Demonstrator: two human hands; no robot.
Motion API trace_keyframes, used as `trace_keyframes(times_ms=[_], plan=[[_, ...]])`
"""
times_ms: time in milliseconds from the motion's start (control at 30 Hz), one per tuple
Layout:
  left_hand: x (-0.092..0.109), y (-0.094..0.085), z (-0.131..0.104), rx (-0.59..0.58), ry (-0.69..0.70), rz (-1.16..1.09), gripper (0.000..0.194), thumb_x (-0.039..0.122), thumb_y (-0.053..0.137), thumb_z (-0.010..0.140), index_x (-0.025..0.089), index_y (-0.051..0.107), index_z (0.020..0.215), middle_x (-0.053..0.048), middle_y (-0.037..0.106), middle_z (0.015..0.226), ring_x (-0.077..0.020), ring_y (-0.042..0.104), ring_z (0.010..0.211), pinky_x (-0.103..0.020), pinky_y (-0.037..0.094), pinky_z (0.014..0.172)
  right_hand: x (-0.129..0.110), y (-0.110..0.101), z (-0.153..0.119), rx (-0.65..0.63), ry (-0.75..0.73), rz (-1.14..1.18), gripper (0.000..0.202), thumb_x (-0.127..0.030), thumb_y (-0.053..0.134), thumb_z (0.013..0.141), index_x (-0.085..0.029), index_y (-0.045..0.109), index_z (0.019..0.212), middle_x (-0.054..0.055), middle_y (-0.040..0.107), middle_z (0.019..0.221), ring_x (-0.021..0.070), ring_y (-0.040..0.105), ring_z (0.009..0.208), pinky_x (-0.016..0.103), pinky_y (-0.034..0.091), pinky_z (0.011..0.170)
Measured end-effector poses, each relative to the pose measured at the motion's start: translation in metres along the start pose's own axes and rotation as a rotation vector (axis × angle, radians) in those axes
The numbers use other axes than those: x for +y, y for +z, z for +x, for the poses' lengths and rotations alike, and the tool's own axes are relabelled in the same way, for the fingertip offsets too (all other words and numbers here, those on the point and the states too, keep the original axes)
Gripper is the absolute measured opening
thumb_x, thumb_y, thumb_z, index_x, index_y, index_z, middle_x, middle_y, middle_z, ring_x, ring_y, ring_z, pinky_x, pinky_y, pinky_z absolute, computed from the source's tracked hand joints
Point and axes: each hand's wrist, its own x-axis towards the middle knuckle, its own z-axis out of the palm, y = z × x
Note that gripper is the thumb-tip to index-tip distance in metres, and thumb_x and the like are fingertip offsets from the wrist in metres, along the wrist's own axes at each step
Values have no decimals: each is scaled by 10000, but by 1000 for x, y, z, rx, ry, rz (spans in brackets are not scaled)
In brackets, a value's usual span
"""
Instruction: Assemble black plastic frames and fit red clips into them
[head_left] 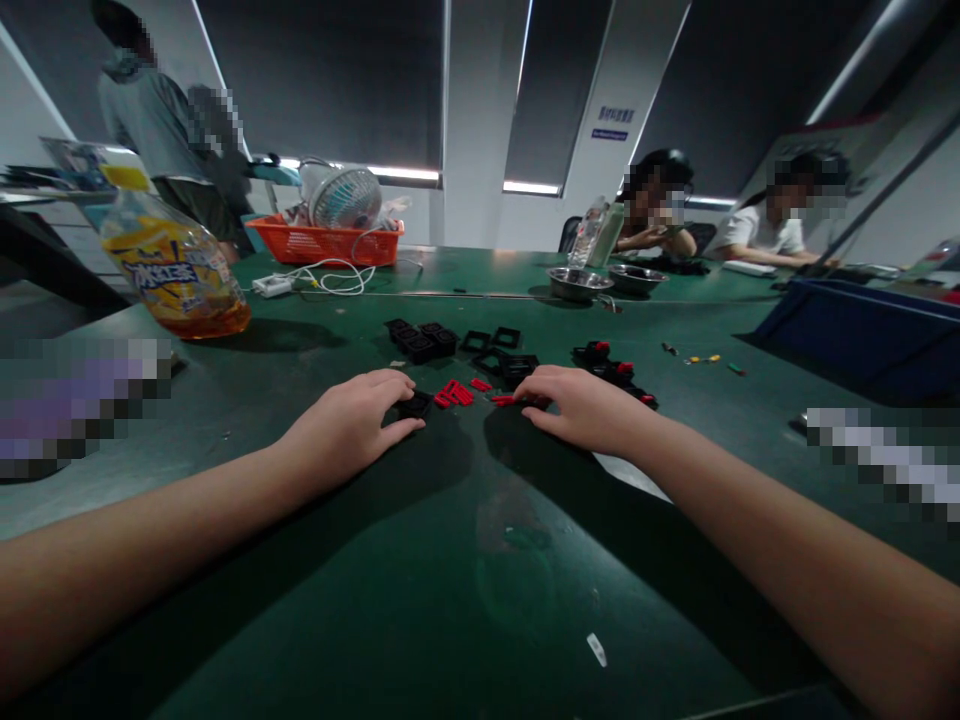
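My left hand (364, 415) rests low over the green table, thumb and fingers closed about the edge of a black square plastic part (417, 404). With its fingertips, my right hand (581, 402) pinches a small red plastic piece (502, 400) at the tabletop; its thumb side partly hides the contact. Between both hands lie several loose red plastic pieces (456, 393). Just beyond them sit a cluster of black square blocks (424, 341) and some open black square frames (507, 338). Black parts with red bits (624, 372) lie behind my right hand.
A tea bottle (176, 265) stands at left, near an orange basket (330, 243) holding a fan, and a white cable (341, 275). Metal bowls (577, 285) are at the back. A blue bin (862, 335) stands at right. Two people sit across; others stand at back left.
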Motion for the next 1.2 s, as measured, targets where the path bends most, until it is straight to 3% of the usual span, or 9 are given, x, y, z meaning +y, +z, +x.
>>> trace_keyframes(times_ms=[467,833,1200], plan=[[7,5,-6,51,113,-121,212,340,664,859,144,593,897,-89,619,983,-251,631,902,-399,538,813,-1,-2,-1,-3,-9,-11,254,-231,533,909,-143,701,1078,119,687,1064,259,636,982,406,502,877],[27,-7,-12,-49,191,-130,158,308,630,884,167,560,893,-62,580,957,-219,588,848,-340,510,738,-1,-1,0,7,-2,-18,245,-225,530,905,-156,700,1067,112,684,1054,243,638,957,369,495,846],[33,-15,-16,-82,274,-136,91,255,566,910,166,582,923,-67,575,927,-211,581,835,-305,484,704,-1,-1,-1,12,-14,-7,249,-227,528,907,-153,699,1072,117,687,1069,246,635,970,383,498,863]])
